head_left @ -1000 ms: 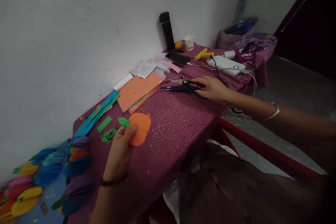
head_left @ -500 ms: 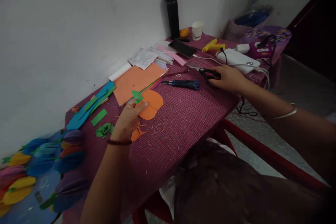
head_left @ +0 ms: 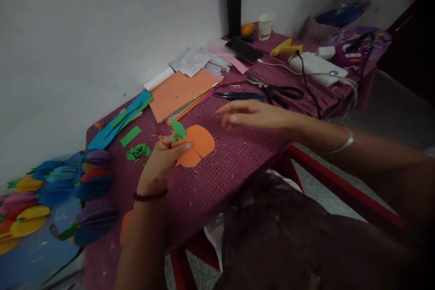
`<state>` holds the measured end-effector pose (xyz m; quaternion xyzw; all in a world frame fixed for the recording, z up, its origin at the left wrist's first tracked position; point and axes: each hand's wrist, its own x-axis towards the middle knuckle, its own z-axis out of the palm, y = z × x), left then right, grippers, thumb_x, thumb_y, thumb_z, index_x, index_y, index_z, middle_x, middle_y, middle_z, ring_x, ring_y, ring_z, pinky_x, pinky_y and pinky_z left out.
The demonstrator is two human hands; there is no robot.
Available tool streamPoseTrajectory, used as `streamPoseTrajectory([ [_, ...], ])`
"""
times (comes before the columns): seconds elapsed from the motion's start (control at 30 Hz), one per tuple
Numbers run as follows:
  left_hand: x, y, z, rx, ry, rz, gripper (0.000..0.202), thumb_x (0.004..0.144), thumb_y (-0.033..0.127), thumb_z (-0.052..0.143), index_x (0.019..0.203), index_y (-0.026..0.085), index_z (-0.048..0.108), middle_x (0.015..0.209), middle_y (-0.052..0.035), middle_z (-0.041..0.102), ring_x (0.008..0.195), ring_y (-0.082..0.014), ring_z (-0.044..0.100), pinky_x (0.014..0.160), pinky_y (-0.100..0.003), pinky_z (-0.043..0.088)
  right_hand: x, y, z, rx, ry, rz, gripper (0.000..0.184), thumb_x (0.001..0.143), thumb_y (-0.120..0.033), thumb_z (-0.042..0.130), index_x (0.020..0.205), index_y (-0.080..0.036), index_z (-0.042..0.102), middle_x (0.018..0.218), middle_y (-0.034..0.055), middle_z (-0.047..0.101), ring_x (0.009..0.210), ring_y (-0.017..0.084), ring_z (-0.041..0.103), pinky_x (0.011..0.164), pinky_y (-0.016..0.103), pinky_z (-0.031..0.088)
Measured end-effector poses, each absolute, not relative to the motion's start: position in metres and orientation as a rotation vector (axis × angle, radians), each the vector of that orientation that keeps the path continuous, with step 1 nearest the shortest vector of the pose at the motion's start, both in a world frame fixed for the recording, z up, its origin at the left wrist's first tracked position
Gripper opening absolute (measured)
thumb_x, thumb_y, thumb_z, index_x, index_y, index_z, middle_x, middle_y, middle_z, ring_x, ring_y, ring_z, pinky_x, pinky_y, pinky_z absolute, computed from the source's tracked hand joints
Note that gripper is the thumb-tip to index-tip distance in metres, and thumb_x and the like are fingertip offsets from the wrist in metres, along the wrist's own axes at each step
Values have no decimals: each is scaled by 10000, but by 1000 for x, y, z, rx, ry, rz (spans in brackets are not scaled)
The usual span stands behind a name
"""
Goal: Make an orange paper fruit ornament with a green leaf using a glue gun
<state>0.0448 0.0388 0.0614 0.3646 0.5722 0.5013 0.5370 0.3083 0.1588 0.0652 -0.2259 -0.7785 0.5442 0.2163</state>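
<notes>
Between the thumb and fingers of my left hand [head_left: 162, 158] is an orange paper pumpkin cutout [head_left: 200, 146], folded down its middle, with a green paper leaf [head_left: 178, 129] and a small curl at its top. My right hand [head_left: 249, 114] is in the air over the table to the right of the cutout, fingers stretched out and slightly apart, holding nothing. Just beyond it, black-handled scissors [head_left: 272, 89] lie on the table beside a blue utility knife [head_left: 239, 96]. Part of another orange piece [head_left: 125, 226] shows by my left forearm.
Orange paper sheets [head_left: 183, 93], blue and green strips [head_left: 118, 122] and green scraps [head_left: 137, 152] lie along the wall side. A black bottle [head_left: 234, 4], paper cup [head_left: 266, 26], phone [head_left: 244, 50], yellow glue gun [head_left: 286, 48] and corded white power bank [head_left: 316, 69] stand farther back. Colourful paper ornaments [head_left: 57, 190] fill the left.
My right hand has let go of the scissors, which now lie on the table, and has moved left toward the cutout. My left hand still holds the cutout.
</notes>
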Motion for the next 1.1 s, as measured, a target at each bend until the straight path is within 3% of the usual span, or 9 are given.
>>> streamPoseTrajectory([
  [0.07,45,37,56,904,1351,1161,274,562,281,892,738,159,722,690,-28,716,568,-159,660,559,-276,556,271,152,64,-421,-2096,1798,344,864,-410,612,1105,-164,618,980,38,675,799,129,619,714,253,503],
  [0.13,46,37,51,900,1332,1164,288,570,292,888,774,165,728,726,-31,727,597,-167,670,581,-287,563,241,151,57,-315,-2065,1958,235,784,-345,715,850,-140,619,793,-9,636,686,86,567,634,199,462],
  [0.23,46,40,44,834,1280,1293,313,638,394,848,822,172,726,783,-44,735,636,-162,671,604,-276,561,213,158,45,-306,-1887,2116,176,739,-226,743,743,-131,596,681,-48,605,619,58,544,600,170,448],
  [0.37,45,42,37,702,1218,1491,396,744,551,727,898,186,720,807,-50,730,555,-123,609,503,-230,510,203,172,33,-425,-1550,2237,191,720,-202,751,858,-123,645,738,-28,674,600,58,596,562,162,490],
  [0.5,45,39,35,676,1248,1657,323,711,506,771,788,197,715,666,-6,683,530,-104,586,502,-205,492,205,178,24,-548,-1326,2454,248,709,-268,771,861,-133,629,620,-40,649,421,56,541,371,154,437],
  [0.63,49,35,37,743,1279,1663,353,732,538,741,757,186,714,637,-18,663,551,-123,603,536,-234,520,210,180,19,-574,-1277,2496,218,717,-233,769,829,-129,614,584,-51,629,390,47,536,349,137,448],
  [0.77,57,28,36,755,1294,1632,236,785,407,734,713,195,658,625,-3,639,562,-132,615,580,-254,532,213,180,20,-653,-1264,2598,212,771,-219,737,917,-134,609,600,-53,631,383,61,549,350,159,479],
  [0.93,67,19,41,1062,1436,1766,108,800,270,729,861,200,674,711,-6,675,626,-138,636,650,-265,527,215,172,25,-608,-1132,2788,190,846,-172,672,1018,-134,599,621,-57,633,360,38,510,348,138,448],
  [1.1,70,19,41,1391,1693,1915,467,707,147,797,1132,268,649,898,9,669,723,-121,619,716,-257,505,214,162,30,-597,-1078,2808,328,843,-127,660,1150,-154,549,710,-46,644,384,21,478,368,133,408],
])
